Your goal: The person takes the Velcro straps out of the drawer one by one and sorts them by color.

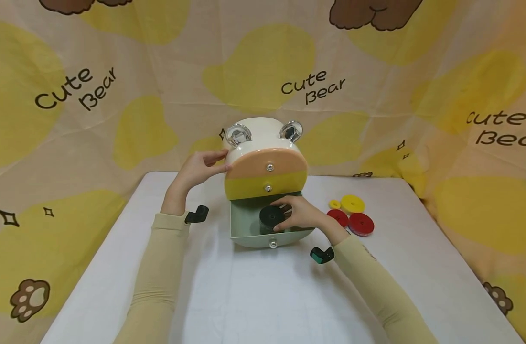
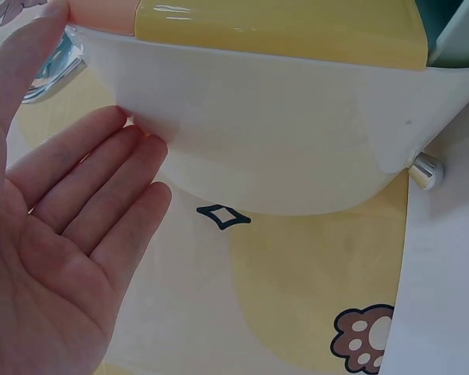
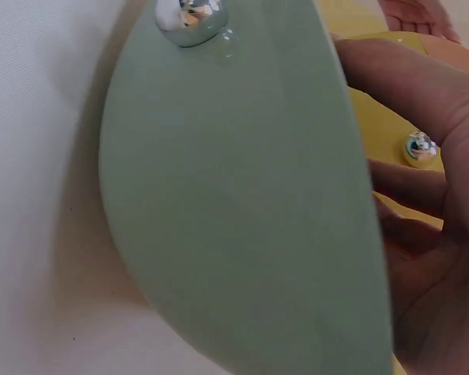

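A small rounded drawer cabinet [image 1: 263, 131] with a white shell stands on the table. Its green bottom drawer [image 1: 245, 219] is pulled out, while the orange drawer [image 1: 250, 165] and the yellow drawer [image 1: 245, 187] are closed. Inside the green drawer is a round black disc [image 1: 272, 216]; my right hand [image 1: 303, 212] grips its right side between thumb and fingers. In the right wrist view the drawer front [image 3: 242, 180] hides the disc. My left hand [image 1: 201, 169] touches the cabinet's upper left side, its fingers [image 2: 102, 187] fairly straight.
Right of the cabinet lie a large yellow disc [image 1: 352, 203], a small yellow disc [image 1: 334, 204] and two red discs [image 1: 361, 224], close to my right forearm. The white table [image 1: 254, 296] meets a printed cloth backdrop [image 1: 181, 71] behind the cabinet.
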{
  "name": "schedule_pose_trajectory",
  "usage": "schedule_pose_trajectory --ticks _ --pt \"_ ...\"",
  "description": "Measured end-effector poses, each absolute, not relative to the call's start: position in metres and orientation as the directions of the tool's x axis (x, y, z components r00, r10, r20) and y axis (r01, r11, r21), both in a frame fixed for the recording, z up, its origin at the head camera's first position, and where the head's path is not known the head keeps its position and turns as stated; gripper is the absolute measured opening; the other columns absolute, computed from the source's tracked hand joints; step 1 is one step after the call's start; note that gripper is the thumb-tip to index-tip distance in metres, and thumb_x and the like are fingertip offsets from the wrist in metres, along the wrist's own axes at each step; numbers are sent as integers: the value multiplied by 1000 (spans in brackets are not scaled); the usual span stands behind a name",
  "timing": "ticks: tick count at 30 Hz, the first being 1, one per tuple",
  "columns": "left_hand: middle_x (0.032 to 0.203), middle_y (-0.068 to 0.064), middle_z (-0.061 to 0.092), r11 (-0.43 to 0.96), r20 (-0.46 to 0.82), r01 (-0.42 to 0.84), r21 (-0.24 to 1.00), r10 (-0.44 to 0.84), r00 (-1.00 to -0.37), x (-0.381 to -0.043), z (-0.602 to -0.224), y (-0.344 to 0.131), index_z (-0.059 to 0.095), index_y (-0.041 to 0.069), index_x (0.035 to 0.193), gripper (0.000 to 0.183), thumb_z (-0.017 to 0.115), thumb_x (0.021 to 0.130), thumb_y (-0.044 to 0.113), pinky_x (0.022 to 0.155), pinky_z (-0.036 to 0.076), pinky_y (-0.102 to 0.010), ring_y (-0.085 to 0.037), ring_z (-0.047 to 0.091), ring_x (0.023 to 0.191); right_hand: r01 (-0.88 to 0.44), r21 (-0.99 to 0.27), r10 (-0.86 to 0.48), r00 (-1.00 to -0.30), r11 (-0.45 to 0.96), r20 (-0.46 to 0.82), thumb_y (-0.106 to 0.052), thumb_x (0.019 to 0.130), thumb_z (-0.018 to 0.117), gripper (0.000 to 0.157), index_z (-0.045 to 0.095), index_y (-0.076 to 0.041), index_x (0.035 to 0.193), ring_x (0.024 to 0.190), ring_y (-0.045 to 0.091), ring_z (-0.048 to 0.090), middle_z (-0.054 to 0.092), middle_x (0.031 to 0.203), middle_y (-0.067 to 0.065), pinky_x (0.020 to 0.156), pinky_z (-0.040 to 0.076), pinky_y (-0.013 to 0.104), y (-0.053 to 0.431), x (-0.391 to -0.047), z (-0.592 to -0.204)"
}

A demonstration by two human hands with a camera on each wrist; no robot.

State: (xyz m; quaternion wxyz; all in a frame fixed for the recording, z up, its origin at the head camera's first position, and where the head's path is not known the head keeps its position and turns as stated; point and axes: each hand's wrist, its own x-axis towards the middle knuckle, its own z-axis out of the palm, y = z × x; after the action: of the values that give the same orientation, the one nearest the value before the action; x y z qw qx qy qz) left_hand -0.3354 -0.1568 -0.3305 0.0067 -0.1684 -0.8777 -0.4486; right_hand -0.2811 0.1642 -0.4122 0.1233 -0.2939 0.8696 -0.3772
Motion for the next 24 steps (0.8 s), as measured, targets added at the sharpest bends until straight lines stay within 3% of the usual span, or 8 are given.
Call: schedule_pose_trajectory --ticks 15,24 --pt "137 1 55 533 161 301 791 293 -942 -336 -333 -158 57 26 133 70 75 72 57 104 43 -44 -24 51 127 -327 -729 -490 -871 601 -14 -34 67 86 70 58 -17 129 106 23 59 59 123 4 88 55 33 194 -267 -396" --pt "138 1 54 537 157 296 790 290 -944 -336 -333 -157 57 26 133 71 74 72 57 105 43 -45 -24 51 128 -297 -748 -442 -897 594 5 -31 70 85 71 55 -14 132 113 29 57 57 130 9 92 52 39 221 -256 -388"
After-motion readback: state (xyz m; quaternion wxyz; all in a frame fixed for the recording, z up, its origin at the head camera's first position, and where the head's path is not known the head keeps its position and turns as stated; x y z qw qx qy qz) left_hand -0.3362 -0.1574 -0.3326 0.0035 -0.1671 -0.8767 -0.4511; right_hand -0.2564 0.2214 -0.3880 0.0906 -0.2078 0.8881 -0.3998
